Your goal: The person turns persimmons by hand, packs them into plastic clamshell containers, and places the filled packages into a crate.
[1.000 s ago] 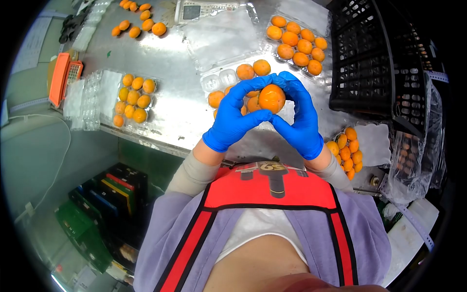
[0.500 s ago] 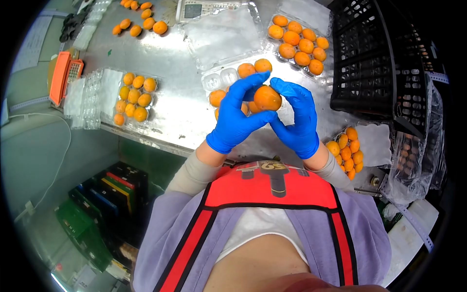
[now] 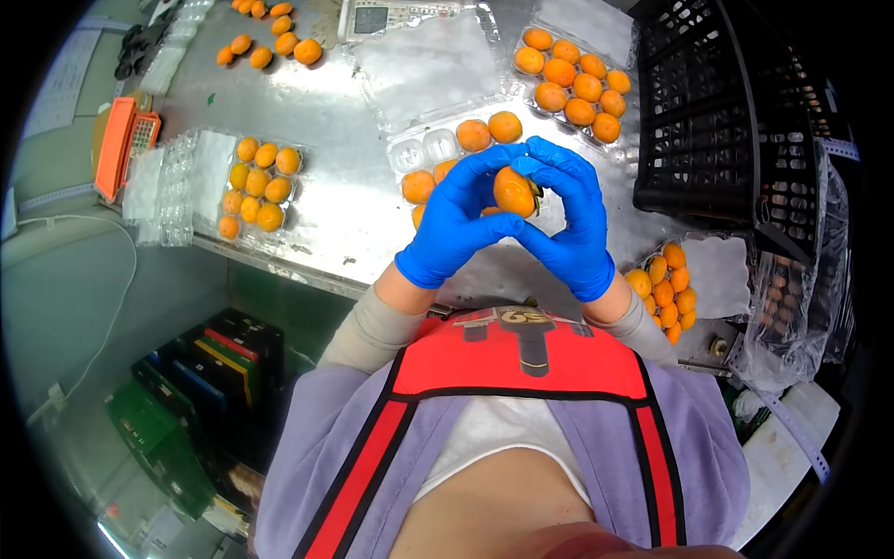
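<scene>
Between my two blue-gloved hands is an orange persimmon [image 3: 514, 193], its green leafy cap facing right. My left hand [image 3: 458, 219] curls round it from the left, and my right hand [image 3: 570, 219] closes on it from the right, fingertips of both meeting at the top. Beneath and behind them lies an open clear plastic tray [image 3: 407, 155] with persimmons in several of its cups; the two cups at its upper left hold none. My hands hide part of this tray. Its raised lid [image 3: 428, 79] lies back on the table.
Filled persimmon trays stand at the upper right [image 3: 585, 86], left [image 3: 259, 184] and lower right [image 3: 666, 291]. Loose persimmons [image 3: 285, 44] lie at the back of the metal table [image 3: 326, 186]. A weighing scale [image 3: 371, 20] sits behind, and a black crate [image 3: 694, 116] rises at the right.
The persimmon has been turned between my fingers, so its green cap now shows on the right. My right fingers have moved up and left over its top.
</scene>
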`<state>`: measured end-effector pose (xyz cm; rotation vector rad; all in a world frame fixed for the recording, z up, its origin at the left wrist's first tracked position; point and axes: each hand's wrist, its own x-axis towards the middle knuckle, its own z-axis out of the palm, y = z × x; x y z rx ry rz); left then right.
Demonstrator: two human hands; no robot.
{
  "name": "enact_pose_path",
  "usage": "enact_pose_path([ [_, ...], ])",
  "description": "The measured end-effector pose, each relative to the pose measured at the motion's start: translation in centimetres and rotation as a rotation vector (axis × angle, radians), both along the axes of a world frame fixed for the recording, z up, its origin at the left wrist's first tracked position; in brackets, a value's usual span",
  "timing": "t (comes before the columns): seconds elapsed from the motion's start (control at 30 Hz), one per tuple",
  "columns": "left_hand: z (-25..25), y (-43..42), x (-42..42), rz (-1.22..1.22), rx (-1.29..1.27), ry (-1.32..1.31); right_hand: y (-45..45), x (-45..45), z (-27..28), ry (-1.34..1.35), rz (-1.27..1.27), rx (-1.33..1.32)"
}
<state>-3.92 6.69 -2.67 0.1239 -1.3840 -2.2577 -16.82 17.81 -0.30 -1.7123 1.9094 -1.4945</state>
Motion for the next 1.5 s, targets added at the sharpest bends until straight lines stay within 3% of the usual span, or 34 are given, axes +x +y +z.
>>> enact_pose_path([
  [0.07, -0.1, 0.0, 0.0, 0.013, 0.007, -0.005, 0.0, 0.0, 0.2, 0.005, 0.013, 0.001],
  [0.23, 0.4, -0.2, 0.1, 0.021, -0.016, -0.020, 0.4, -0.2, 0.0, -0.550, 0.143, -0.028],
  [0.5, 0.1, 0.3, 0.4, 0.054, -0.067, -0.073, -0.2, 2.0, -0.4, -0.735, 0.026, -0.048],
  [0.57, 0.2, 0.4, 0.4, 0.091, -0.231, -0.071, -0.5, 2.3, -0.5, -0.774, 0.007, -0.084],
  [0.67, 0.2, 0.2, 0.2, 0.079, -0.145, -0.063, -1.2, 2.3, -0.5, -0.762, -0.033, -0.081],
  [0.73, -0.2, 0.4, 0.3, 0.082, -0.133, -0.068, -1.6, 2.0, -0.4, -0.974, -0.078, -0.012],
  [0.83, 0.4, 0.2, 0.1, 0.060, -0.072, -0.040, -1.8, 1.0, -0.4, -1.007, -0.058, -0.003],
  [1.1, -0.5, -0.3, 0.1, 0.087, 0.030, -0.059, -1.4, 0.5, -0.9, -0.849, -0.011, -0.029],
  [1.17, -0.4, -0.2, 0.0, 0.076, 0.261, -0.033, -1.3, 0.5, -0.7, -0.850, -0.016, -0.018],
  [1.23, 0.1, -0.3, 0.2, 0.064, 0.308, -0.087, -1.2, 0.6, -0.4, -0.851, -0.019, -0.006],
  [1.33, 0.2, -0.3, 0.2, 0.086, 0.335, -0.215, -1.2, 0.7, -0.1, -0.663, -0.037, 0.038],
  [1.4, 0.1, -0.2, 0.2, 0.120, 0.314, -0.289, -1.6, 0.5, 0.3, -0.320, 0.086, -0.046],
  [1.5, 0.0, -0.2, 0.3, 0.121, 0.330, -0.369, -1.6, 0.2, -0.1, -0.151, 0.099, 0.050],
])
